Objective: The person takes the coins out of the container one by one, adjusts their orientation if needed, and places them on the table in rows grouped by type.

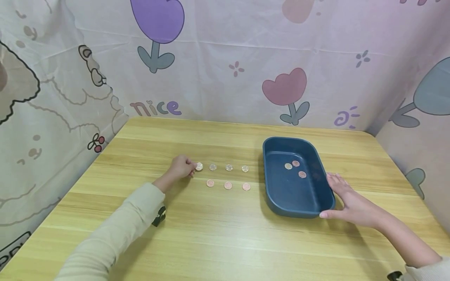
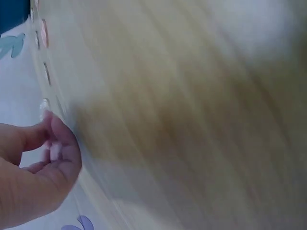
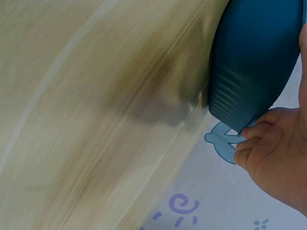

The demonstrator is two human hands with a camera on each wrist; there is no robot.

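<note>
Coin [image 1: 199, 166], probably light, stiff and slippery, best held by its rim, sits between the table's [image 1: 218, 242] left edge and a tray [image 1: 291, 197]; left hand [image 1: 181, 167] pinches it, right hand's [image 1: 351, 203] extended fingers touch the tray.

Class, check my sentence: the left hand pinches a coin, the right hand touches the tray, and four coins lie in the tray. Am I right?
The count is wrong: three coins, not four, lie in the tray, as the head view shows. The rest stands.
</note>
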